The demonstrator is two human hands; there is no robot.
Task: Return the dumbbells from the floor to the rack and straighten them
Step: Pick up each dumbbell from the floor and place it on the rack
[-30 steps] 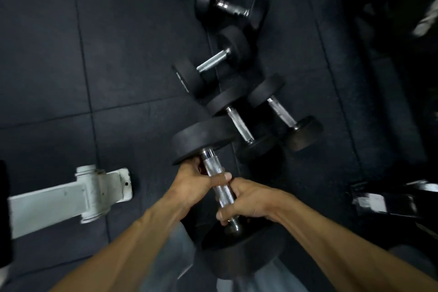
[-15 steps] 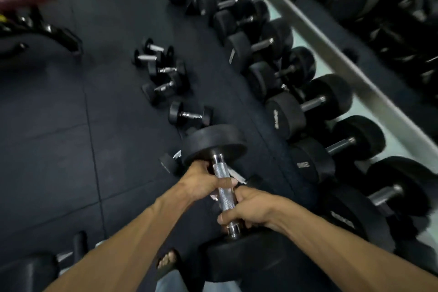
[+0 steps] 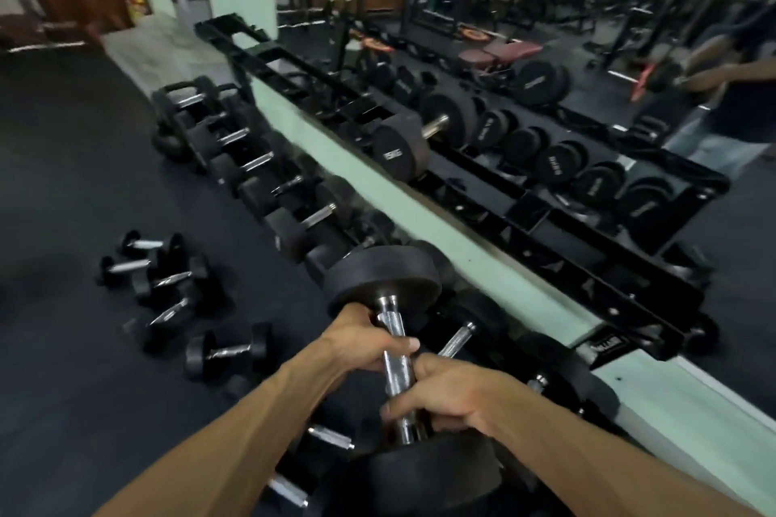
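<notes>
Both hands are on the one big dumbbell (image 3: pixel 394 365), carried clear of the floor, its chrome handle running away from the person. The left hand (image 3: pixel 361 342) grips the far part of the handle, fingers curled round it just under the upper head, thumb laid across the chrome. The right hand (image 3: pixel 441 390) grips the near part, fingers wrapped tight and pressed together, just above the lower head, which hangs closest to the body. The two hands sit almost touching on the bar.

This looks like the carrying step: the weight is up and travelling, not yet racked. Beyond the left fingers and to the right stands the rack (image 3: pixel 483 197), its top tier holding one dumbbell with empty cradles either side; behind it a mirror repeats the row. Left of the fingers, well apart, a cluster of small dumbbells (image 3: pixel 155 281) lies on the floor (image 3: pixel 63 180), waiting for their turn.

The next move, by the look of it, calls for lifting the load over the rack's front rail, turning the handle square to a free cradle, and lowering both heads together. It seems a heavy piece, so fingers caught under the heads are the risk.
</notes>
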